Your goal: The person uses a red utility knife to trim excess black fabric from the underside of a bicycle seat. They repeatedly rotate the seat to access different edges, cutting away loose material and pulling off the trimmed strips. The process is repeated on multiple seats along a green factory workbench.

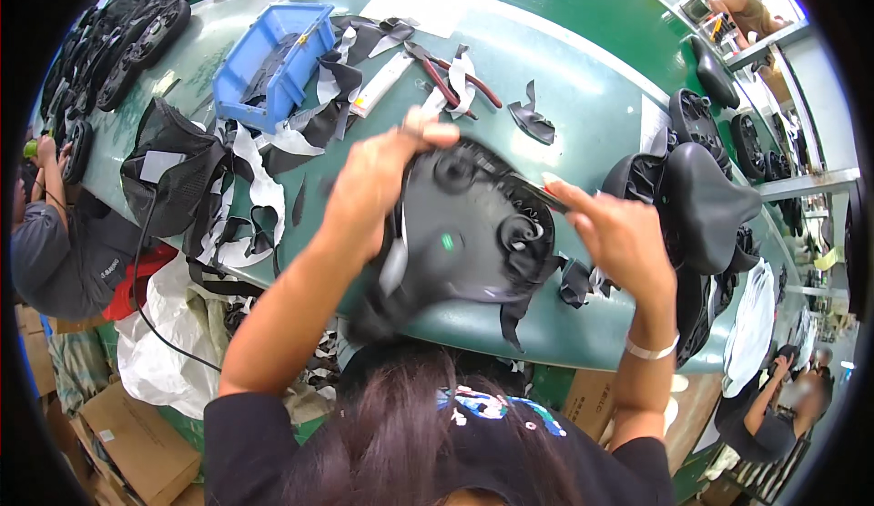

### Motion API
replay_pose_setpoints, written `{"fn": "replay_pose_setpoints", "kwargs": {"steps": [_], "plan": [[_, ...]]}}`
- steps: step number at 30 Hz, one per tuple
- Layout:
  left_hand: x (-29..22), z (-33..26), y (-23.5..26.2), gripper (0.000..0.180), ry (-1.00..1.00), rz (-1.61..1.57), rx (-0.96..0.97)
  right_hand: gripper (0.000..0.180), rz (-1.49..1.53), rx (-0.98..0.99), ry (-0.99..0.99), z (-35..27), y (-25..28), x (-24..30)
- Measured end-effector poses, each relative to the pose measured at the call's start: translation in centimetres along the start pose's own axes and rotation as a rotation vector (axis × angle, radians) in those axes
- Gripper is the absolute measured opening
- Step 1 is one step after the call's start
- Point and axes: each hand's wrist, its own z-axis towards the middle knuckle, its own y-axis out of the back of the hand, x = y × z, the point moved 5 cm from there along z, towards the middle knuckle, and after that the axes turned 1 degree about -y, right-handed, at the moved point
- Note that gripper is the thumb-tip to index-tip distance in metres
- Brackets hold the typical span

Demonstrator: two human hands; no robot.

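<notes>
A black bicycle saddle (446,233) is held over the table, its underside up, with round hollows near its wide edge; motion blurs its narrow end. My left hand (387,173) grips it at the upper left, fingers wrapped over the rim. My right hand (610,233) is closed round a slim, blade-like tool (543,195) lying along the saddle's right rim; its exact kind is unclear. A strip of black trim (513,324) hangs below the saddle's lower right edge.
Black and white offcuts (264,192), a blue bin (259,64), red-handled pliers (451,82) and a black mesh bag (173,164) lie on the green table (583,87). Finished-looking saddles (706,201) are piled at right. Co-workers (68,251) sit at both sides.
</notes>
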Motion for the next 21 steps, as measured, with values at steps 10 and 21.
{"fn": "replay_pose_setpoints", "kwargs": {"steps": [10,21], "plan": [[-5.4,-3.3,2.9,0.051,-0.669,-0.061,0.388,0.05,-0.05,0.066,0.206,-0.9,2.1,1.0],[0.2,-6.4,-5.9,0.03,-0.648,0.917,0.712,0.046,-0.067,0.021,0.238,1.6,3.5,0.5]]}}
